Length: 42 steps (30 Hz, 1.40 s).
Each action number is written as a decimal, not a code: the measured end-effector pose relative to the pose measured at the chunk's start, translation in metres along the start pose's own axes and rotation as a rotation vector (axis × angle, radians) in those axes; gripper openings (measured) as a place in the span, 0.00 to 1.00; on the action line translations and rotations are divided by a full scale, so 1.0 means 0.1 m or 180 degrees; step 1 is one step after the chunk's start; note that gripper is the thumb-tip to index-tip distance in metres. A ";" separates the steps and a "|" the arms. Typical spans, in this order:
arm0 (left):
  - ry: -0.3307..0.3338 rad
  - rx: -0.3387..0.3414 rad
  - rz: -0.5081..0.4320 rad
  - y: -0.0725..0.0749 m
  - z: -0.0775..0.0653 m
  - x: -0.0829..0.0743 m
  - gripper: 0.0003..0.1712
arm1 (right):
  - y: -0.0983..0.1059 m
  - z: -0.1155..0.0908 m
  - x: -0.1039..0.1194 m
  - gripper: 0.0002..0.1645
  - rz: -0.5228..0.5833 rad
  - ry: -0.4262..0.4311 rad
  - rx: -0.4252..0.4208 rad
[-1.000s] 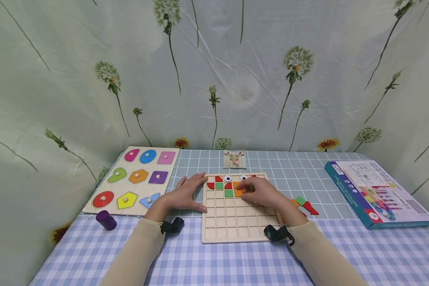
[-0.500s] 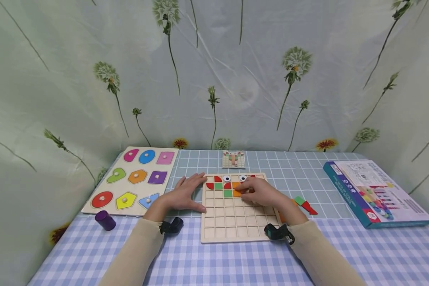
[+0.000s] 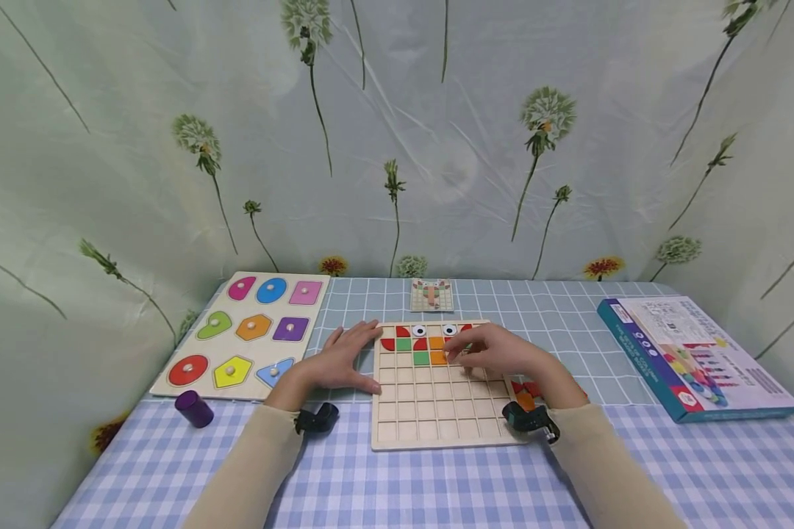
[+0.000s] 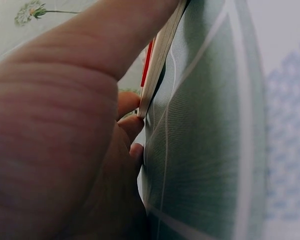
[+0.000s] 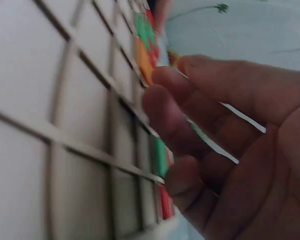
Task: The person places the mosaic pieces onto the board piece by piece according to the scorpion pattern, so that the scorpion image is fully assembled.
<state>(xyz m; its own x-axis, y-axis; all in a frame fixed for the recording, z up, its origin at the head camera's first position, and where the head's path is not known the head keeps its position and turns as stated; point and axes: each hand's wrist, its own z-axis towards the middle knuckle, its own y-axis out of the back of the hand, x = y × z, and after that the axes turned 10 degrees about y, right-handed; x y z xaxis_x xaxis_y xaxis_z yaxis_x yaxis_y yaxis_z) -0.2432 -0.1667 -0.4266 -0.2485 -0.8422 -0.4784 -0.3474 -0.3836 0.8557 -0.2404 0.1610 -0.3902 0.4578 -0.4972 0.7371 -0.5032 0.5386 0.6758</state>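
Observation:
A wooden grid board point(image 3: 437, 411) lies on the table with coloured tiles in its upper rows. Among them are green squares point(image 3: 420, 358), red quarter-round tiles point(image 3: 387, 344), orange tiles point(image 3: 438, 358) and round eye pieces point(image 3: 419, 331). My left hand point(image 3: 336, 364) rests along the board's left side, thumb spread and fingertips at the upper left edge. Just right of the orange tiles, my right hand point(image 3: 496, 349) hovers over the board. In the right wrist view its fingers point(image 5: 165, 112) are loosely bent and hold nothing.
Loose red and orange pieces point(image 3: 526, 397) lie beside the board, partly hidden by the right forearm. A pattern card point(image 3: 431, 295) is behind the board. To the left are a knobbed shape puzzle point(image 3: 238, 353) and a purple cylinder point(image 3: 195, 408); a box point(image 3: 701, 360) lies right.
My right hand has drawn back rightward from the orange tiles, its fingers loosening. The right forearm has shifted right and now covers some loose pieces. My left hand stays in place.

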 end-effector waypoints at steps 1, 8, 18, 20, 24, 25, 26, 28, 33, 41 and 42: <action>-0.0001 -0.0002 -0.0002 0.00 0.00 0.00 0.63 | 0.03 -0.02 0.00 0.17 0.0017 -0.0002 0.0023; -0.0012 -0.0018 0.0010 0.00 -0.02 0.00 0.63 | 0.28 -0.20 -0.07 0.19 -0.0222 -0.0146 -0.0077; -0.0017 -0.0023 -0.0009 0.00 0.00 0.01 0.63 | 0.58 -0.51 -0.25 0.22 -0.0502 -0.0387 -0.0132; -0.0020 -0.0026 -0.0003 0.00 0.01 0.02 0.63 | 0.61 -0.55 -0.29 0.23 -0.0489 -0.0418 -0.0140; -0.0019 -0.0018 0.0004 -0.01 0.01 0.02 0.64 | 0.66 -0.64 -0.38 0.21 -0.0412 -0.0499 -0.0111; -0.0016 -0.0015 0.0002 -0.01 0.01 0.02 0.64 | 0.67 -0.66 -0.40 0.20 -0.0406 -0.0539 -0.0093; -0.0014 -0.0017 0.0003 -0.01 0.01 0.02 0.64 | 0.68 -0.67 -0.43 0.19 -0.0410 -0.0584 -0.0074; -0.0008 -0.0018 0.0003 -0.01 0.01 0.02 0.64 | 0.69 -0.71 -0.49 0.18 -0.0444 -0.0633 -0.0022; -0.0011 -0.0023 -0.0002 0.00 0.00 0.01 0.63 | 0.71 -0.78 -0.59 0.16 -0.0446 -0.0688 0.0037; -0.0012 -0.0014 -0.0011 0.00 0.00 0.00 0.63 | 0.71 -0.85 -0.70 0.16 -0.0159 -0.0757 0.0095; -0.0012 -0.0011 -0.0013 0.00 0.00 0.01 0.63 | 0.71 -0.86 -0.71 0.15 -0.0135 -0.0760 0.0091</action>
<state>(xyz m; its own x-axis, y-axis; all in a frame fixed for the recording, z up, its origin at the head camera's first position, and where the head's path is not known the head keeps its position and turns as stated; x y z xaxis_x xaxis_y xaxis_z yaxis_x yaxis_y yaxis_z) -0.2431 -0.1670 -0.4271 -0.2505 -0.8392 -0.4827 -0.3452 -0.3883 0.8544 -0.2456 0.2927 -0.3947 0.2943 -0.6675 0.6840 -0.5094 0.4960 0.7032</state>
